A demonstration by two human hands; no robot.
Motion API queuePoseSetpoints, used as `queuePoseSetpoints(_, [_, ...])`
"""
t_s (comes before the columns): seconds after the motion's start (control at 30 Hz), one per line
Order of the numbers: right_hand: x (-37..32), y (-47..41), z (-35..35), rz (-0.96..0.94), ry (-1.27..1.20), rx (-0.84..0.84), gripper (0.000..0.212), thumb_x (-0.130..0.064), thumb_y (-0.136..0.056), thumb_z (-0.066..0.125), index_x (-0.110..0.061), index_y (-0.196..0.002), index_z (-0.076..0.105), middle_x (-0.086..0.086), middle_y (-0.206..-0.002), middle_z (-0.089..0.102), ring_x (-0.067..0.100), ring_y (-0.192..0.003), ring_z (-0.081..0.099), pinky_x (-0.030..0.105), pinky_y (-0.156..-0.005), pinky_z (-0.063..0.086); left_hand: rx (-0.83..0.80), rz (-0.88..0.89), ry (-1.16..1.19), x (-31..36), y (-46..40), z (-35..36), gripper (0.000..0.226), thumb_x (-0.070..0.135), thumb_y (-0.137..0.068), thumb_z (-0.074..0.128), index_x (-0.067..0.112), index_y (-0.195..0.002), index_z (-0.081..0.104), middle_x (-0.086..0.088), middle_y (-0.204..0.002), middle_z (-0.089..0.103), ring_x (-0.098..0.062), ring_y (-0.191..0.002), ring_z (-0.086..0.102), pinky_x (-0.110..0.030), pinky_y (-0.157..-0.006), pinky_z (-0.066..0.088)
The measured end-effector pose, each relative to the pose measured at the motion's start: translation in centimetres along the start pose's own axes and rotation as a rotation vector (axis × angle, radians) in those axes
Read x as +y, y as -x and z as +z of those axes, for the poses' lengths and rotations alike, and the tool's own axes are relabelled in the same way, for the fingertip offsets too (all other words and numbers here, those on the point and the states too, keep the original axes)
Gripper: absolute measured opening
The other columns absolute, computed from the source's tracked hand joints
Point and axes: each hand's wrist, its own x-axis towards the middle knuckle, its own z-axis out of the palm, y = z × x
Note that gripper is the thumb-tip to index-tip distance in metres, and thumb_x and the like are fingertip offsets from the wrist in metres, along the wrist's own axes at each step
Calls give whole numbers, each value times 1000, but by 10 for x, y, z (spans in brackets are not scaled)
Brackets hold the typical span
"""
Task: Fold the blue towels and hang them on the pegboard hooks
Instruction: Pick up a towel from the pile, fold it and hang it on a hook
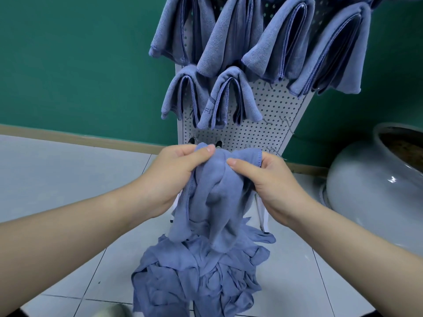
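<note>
In front of the white pegboard (263, 115), the task stands partly done: six folded blue towels (231, 97) hang over hooks in two rows, while several bare hooks (285, 121) lower down await stock. A crumpled heap of towels (196, 275) lies on the tiled floor (57, 170) below, so a good share of the work appears to remain. The left hand (180, 170) and right hand (272, 177) each grip, thumb curled over, the bunched top of one unfolded towel (212, 197) held above the heap; folding has not yet begun. The cloth is soft, matte, fine-piled with stitched hems; the hung pieces form neat layered loops. A glazed grey pot (370, 193) stands to the right.
</note>
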Motion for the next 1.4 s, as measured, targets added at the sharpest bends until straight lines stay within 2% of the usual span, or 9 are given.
queuePoseSetpoints(0.1, [-6,-1,-5,-31,-13,36,17,-14,-92,75,-3,-105,74,14,-102,79,30,-103,75,46,-95,58,24,-4,36,4,-2,-3,32,26,-104,57,0,-107,74,-16,-109,77,-22,-95,73,-37,-92,57])
queuePoseSetpoints(0.23, [-12,1,-9,-77,-4,56,14,-11,-93,74,-3,-104,73,13,-100,79,23,-94,75,38,-88,59,70,47,-65,5,-4,-4,23,24,-101,63,6,-92,75,-7,-91,77,-15,-78,70,-27,-73,58])
queuePoseSetpoints(0.37, [-14,1,-11,-109,20,73,19,-13,-91,76,-1,-107,72,17,-105,77,30,-101,75,43,-93,58,76,33,-189,7,-5,-6,12,19,-94,73,9,-87,73,-7,-82,76,-16,-73,70,-29,-71,57])
queuePoseSetpoints(0.53, [-15,0,-14,-117,45,65,17,-14,-90,77,-6,-104,74,12,-101,79,25,-96,75,41,-91,59,91,60,-251,6,-10,-11,40,24,-106,56,9,-70,64,-6,-72,63,-17,-69,54,-35,-77,46])
queuePoseSetpoints(0.73, [-15,-11,-29,-44,87,61,19,-20,-98,68,-3,-98,76,12,-97,77,24,-90,72,40,-88,54,182,1,-102,15,-15,-21,34,24,-108,47,5,-97,73,-10,-89,75,-20,-79,67,-34,-82,55])
queuePoseSetpoints(0.93, [-17,-25,-50,-11,102,124,28,-23,-104,60,1,-107,75,23,-111,75,33,-104,73,53,-102,52,239,-12,173,33,-18,-48,23,28,-103,59,12,-92,69,-3,-88,76,-19,-85,73,-32,-83,58])
queuePoseSetpoints(1.17, [-25,-35,-76,45,146,138,29,-28,-108,51,-12,-111,75,9,-112,78,28,-110,72,60,-109,47,297,-36,107,41,-20,-82,19,33,-101,62,17,-96,70,3,-86,78,-15,-79,74,-31,-81,56])
queuePoseSetpoints(1.33, [-26,-34,-81,29,154,127,31,-28,-109,49,-12,-116,74,13,-116,77,38,-118,68,58,-107,49,338,-83,80,35,-24,-93,26,20,-103,59,5,-121,69,-3,-112,76,-16,-91,74,-28,-75,59])
queuePoseSetpoints(1.4, [-27,-34,-79,19,158,126,33,-29,-109,48,-11,-117,74,12,-115,77,35,-113,71,53,-101,53,269,-106,39,35,-23,-90,31,15,-105,52,2,-128,67,-7,-122,74,-19,-102,72,-32,-84,57])
